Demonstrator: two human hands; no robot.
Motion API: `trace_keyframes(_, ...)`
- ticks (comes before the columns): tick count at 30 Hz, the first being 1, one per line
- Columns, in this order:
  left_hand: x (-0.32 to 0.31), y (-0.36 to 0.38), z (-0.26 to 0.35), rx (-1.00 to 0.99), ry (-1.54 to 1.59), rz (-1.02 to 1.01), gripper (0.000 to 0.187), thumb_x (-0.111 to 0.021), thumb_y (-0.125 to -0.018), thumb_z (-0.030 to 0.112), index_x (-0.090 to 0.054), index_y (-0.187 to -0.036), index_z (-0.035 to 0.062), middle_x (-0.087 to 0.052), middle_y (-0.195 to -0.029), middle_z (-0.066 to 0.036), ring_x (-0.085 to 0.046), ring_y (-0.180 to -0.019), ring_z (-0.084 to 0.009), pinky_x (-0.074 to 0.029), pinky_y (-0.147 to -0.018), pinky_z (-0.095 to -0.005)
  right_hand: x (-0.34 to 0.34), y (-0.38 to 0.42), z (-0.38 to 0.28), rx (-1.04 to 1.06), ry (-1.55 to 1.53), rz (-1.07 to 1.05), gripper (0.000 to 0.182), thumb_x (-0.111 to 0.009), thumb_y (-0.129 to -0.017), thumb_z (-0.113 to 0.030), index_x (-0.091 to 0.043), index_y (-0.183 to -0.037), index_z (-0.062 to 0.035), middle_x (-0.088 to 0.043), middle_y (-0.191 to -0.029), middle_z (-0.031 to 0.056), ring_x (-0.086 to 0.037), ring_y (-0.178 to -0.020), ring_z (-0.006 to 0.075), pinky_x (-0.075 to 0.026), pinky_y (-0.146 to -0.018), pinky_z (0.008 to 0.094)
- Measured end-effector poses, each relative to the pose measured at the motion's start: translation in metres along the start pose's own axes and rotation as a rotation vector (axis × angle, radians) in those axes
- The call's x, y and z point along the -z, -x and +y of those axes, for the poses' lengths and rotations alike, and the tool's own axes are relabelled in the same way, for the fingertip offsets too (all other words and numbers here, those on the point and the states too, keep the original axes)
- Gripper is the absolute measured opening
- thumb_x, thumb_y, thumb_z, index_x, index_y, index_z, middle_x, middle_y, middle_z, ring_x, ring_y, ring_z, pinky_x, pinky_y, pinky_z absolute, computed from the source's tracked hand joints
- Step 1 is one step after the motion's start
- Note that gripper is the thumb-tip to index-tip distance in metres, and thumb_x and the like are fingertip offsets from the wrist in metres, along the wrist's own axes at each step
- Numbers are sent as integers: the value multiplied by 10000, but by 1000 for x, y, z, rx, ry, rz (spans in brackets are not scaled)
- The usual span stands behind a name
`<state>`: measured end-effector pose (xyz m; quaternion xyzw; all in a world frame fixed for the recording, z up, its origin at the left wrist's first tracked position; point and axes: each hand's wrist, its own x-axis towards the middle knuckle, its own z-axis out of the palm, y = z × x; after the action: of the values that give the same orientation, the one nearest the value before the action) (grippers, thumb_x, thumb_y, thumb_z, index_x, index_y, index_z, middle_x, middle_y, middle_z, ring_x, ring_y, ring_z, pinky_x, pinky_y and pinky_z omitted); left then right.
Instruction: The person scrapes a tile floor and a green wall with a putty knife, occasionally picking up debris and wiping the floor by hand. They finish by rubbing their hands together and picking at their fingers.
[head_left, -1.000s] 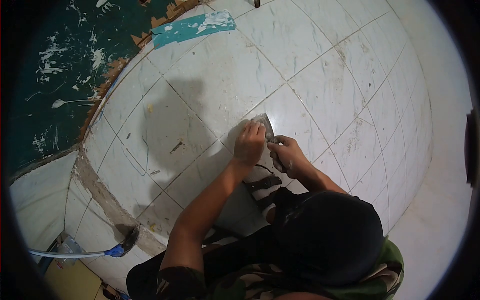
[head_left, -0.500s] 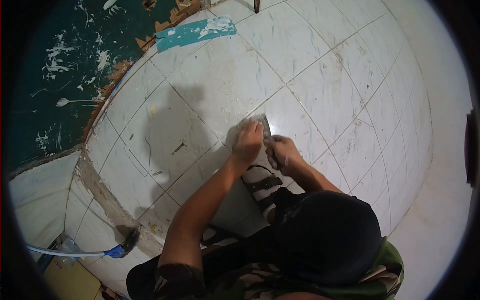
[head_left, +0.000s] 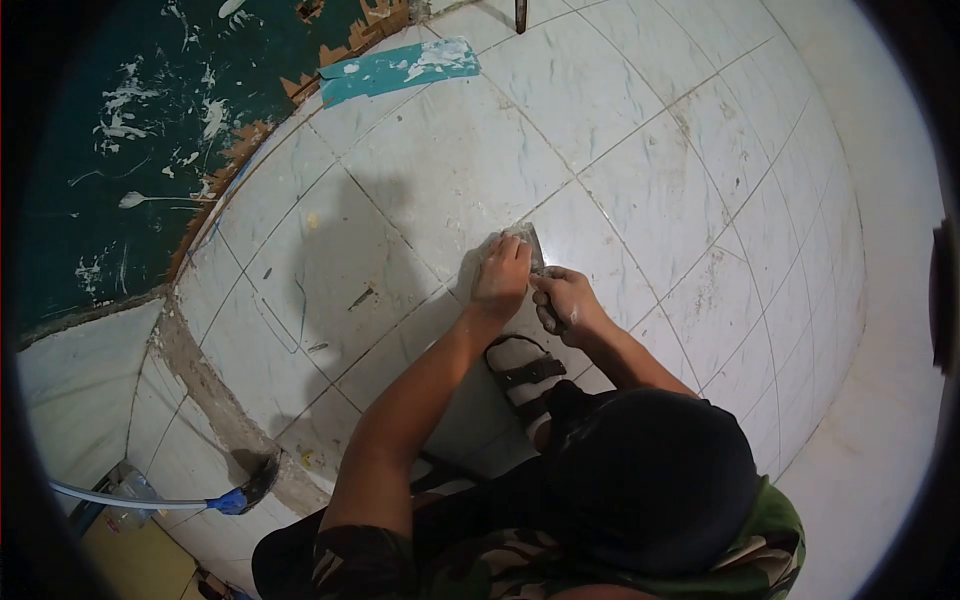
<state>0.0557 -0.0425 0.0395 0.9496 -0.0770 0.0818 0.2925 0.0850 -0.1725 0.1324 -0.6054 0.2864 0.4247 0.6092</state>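
Note:
A flat grey blade is held low over the white tiled floor. My right hand is closed round its handle end, just above the sandaled foot. The fingers of my left hand are bent and pressed together against the left side of the blade. Both hands are close together, and my left fingers partly hide the blade.
A teal strip with white smears lies beside a dark green, paint-spattered board with torn brown edges. At lower left are a blue-ended brush with dark bristles and a clear plastic bottle. A black cap fills the lower right.
The view has shifted slightly, so the floor and board sit a little lower and to the right. Both hands stay on the blade tool, with small shifts of the fingers.

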Motion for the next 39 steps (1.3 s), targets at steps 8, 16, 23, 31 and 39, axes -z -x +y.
trace_keyframes(8, -4, 7, -3, -33, -101, -12, 230, -654, -783, 22, -609, -1007, 2, -638, -1064, -173, -638, -1106, -334, -516, -999, -384, 6, -1, 2, 9, 80, -32, 91, -611, -970, -94, -580, -1004, -16, -510, -626, 19, -419, -374, 113, -282, -324, 284)
trace_keyframes(16, -6, 0, -13, 15, -45, 71, 246, -651, -779, 13, -596, -1017, -17, -623, -1106, -222, -626, -1131, -378, -546, -959, -385, 1, -4, 5, 55, 76, -44, 100, -607, -979, -116, -583, -1013, -25, -495, -606, 11, -399, -360, 114, -284, -324, 287)
trace_keyframes(23, -6, -9, -14, 8, -2, 40, 327, -659, -774, 7, -559, -1081, -42, -592, -1164, -248, -584, -1184, -414, -515, -1001, -418, 4, -18, -5, 82, 40, -82, 107, -608, -984, -130, -559, -943, -44, -505, -635, 20, -418, -381, 113, -283, -329, 288)
trace_keyframes(31, 3, 11, -14, 36, -19, 115, 309, -665, -771, 3, -569, -1063, -30, -581, -1040, -188, -615, -975, -401, -544, -841, -455, -3, -6, -10, 5, 178, -103, 156, -612, -971, -106, -592, -1070, 13, -541, -649, 33, -428, -368, 122, -303, -328, 287)
trace_keyframes(39, 11, 3, -21, 168, -129, -70, 286, -697, -795, 67, -575, -1043, -4, -599, -1101, -218, -639, -1075, -344, -551, -898, -380, -12, -20, -19, -9, 223, -98, 156, -626, -966, -164, -622, -1021, -18, -542, -637, 35, -454, -400, 128, -315, -347, 310)
